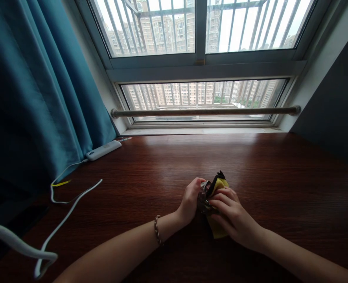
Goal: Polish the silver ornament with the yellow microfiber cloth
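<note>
Forearms: both mine reach in from the near edge, a beaded bracelet (157, 230) on my left wrist.
Left hand (189, 202): curled shut on the shiny, crinkled metallic object (203, 197); what it is, I cannot tell.
Right hand (232, 217): fingers pressed down on the yellow cloth (218, 228), clamping it against that object.
Cloth axis: runs from near my right palm away toward the window, its dark-edged tip (220, 175) pointing up and away.
Surface: dark, glossy wooden desk (280, 177) under both hands.
Far left of my grip: white cable (73, 200), smooth and looping, and a white oblong power strip (103, 150) by the teal curtain (35, 90).
</note>
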A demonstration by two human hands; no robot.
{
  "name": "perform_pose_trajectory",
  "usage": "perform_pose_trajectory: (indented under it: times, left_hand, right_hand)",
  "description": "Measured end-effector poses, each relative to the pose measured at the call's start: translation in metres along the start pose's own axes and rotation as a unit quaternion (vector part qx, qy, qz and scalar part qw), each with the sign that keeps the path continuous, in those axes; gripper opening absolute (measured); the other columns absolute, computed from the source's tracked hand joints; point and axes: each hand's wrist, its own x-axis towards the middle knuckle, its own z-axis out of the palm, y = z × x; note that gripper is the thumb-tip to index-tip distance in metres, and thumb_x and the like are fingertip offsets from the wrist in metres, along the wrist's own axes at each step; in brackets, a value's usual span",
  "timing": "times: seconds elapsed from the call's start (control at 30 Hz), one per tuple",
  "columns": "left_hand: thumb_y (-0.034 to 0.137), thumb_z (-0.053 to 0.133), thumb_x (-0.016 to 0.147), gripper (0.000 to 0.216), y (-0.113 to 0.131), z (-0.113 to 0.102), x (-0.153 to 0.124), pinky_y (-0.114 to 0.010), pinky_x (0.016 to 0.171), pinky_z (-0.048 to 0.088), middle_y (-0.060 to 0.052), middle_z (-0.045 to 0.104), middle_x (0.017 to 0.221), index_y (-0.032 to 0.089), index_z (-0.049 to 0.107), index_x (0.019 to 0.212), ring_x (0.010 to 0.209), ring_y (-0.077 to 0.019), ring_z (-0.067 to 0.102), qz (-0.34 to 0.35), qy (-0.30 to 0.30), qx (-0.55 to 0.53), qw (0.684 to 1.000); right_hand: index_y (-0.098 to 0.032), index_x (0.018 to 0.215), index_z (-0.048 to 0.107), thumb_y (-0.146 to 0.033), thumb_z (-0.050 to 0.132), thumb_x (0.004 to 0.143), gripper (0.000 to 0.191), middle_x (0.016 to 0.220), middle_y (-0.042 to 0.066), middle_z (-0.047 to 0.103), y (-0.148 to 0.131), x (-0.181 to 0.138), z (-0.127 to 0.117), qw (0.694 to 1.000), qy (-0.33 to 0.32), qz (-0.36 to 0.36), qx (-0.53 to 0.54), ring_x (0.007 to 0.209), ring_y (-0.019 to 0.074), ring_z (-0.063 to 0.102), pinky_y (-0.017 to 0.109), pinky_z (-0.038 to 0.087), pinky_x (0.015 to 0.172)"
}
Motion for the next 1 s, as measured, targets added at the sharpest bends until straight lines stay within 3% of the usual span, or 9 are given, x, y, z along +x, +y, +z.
perform_pose_trajectory:
  times: [0.13, 0.27, 0.37, 0.53, 0.73, 0.87, 1.0]
  left_hand:
    - [0.055, 0.04, 0.087, 0.044, 0.0, -0.001, 0.0, -0.025, 0.069, 0.04, -0.003, 0.057, 0.076, 0.014, 0.055, 0.09, 0.071, -0.0145, 0.051, 0.005, 0.004, 0.016, 1.0]
    - [0.053, 0.039, 0.088, 0.043, 0.006, -0.001, -0.001, -0.027, 0.072, 0.04, -0.004, 0.057, 0.078, 0.014, 0.056, 0.091, 0.074, -0.0154, 0.051, 0.009, -0.009, 0.026, 1.0]
    - [0.052, 0.043, 0.087, 0.041, 0.009, 0.001, -0.001, -0.026, 0.074, 0.039, -0.003, 0.057, 0.08, 0.014, 0.057, 0.089, 0.075, -0.0151, 0.05, 0.012, -0.013, 0.03, 0.999]
    - [0.051, 0.042, 0.087, 0.04, 0.007, 0.002, 0.001, -0.025, 0.071, 0.04, -0.002, 0.057, 0.077, 0.014, 0.056, 0.087, 0.072, -0.0139, 0.051, 0.005, 0.003, 0.009, 1.0]
    - [0.052, 0.049, 0.083, 0.04, 0.006, 0.001, 0.002, -0.023, 0.064, 0.04, -0.001, 0.058, 0.071, 0.013, 0.059, 0.084, 0.066, -0.0128, 0.051, -0.007, 0.022, -0.019, 1.0]
    - [0.055, 0.052, 0.08, 0.044, 0.004, 0.002, 0.005, -0.024, 0.064, 0.042, -0.003, 0.059, 0.072, 0.012, 0.058, 0.082, 0.065, -0.0132, 0.054, -0.018, 0.016, -0.057, 0.998]
    - [0.066, 0.048, 0.076, 0.054, 0.003, 0.003, 0.008, -0.028, 0.067, 0.046, -0.005, 0.06, 0.078, 0.014, 0.052, 0.087, 0.067, -0.0151, 0.058, -0.035, -0.014, -0.109, 0.993]
  right_hand:
    - [-0.022, 0.108, 0.049, -0.021, 0.047, 0.087, 0.021, 0.104, 0.003, 0.056, 0.002, 0.001, -0.001, 0.995, -0.038, -0.011, 0.091, 0.107, 0.0181, 0.04, 0.038, 0.031, 0.099]
    - [-0.027, 0.128, 0.034, -0.03, 0.051, 0.086, 0.045, 0.129, 0.001, 0.044, 0.003, -0.003, 0.005, 0.998, -0.061, 0.007, 0.023, 0.123, 0.0202, 0.026, 0.041, 0.022, 0.107]
    - [-0.029, 0.133, 0.028, -0.034, 0.05, 0.086, 0.051, 0.135, -0.001, 0.04, 0.004, -0.005, 0.009, 0.997, -0.055, 0.023, -0.049, 0.126, 0.0208, 0.023, 0.044, 0.015, 0.109]
    - [-0.027, 0.117, 0.045, -0.026, 0.051, 0.085, 0.033, 0.114, 0.0, 0.055, 0.004, -0.003, 0.007, 0.998, -0.026, 0.018, -0.048, 0.116, 0.0198, 0.036, 0.045, 0.015, 0.106]
    - [-0.02, 0.088, 0.053, -0.02, 0.059, 0.08, 0.01, 0.089, 0.002, 0.057, 0.007, 0.007, -0.004, 0.987, -0.019, 0.015, 0.161, 0.096, 0.0169, 0.045, 0.034, 0.036, 0.091]
    - [-0.02, 0.081, 0.051, -0.022, 0.065, 0.075, 0.015, 0.082, 0.0, 0.054, 0.011, 0.006, 0.001, 0.964, 0.055, 0.059, 0.255, 0.089, 0.0165, 0.047, 0.032, 0.038, 0.085]
    - [-0.021, 0.08, 0.049, -0.022, 0.069, 0.072, 0.021, 0.09, 0.0, 0.051, 0.014, -0.001, 0.011, 0.95, 0.168, 0.146, 0.219, 0.09, 0.0154, 0.047, 0.029, 0.038, 0.081]
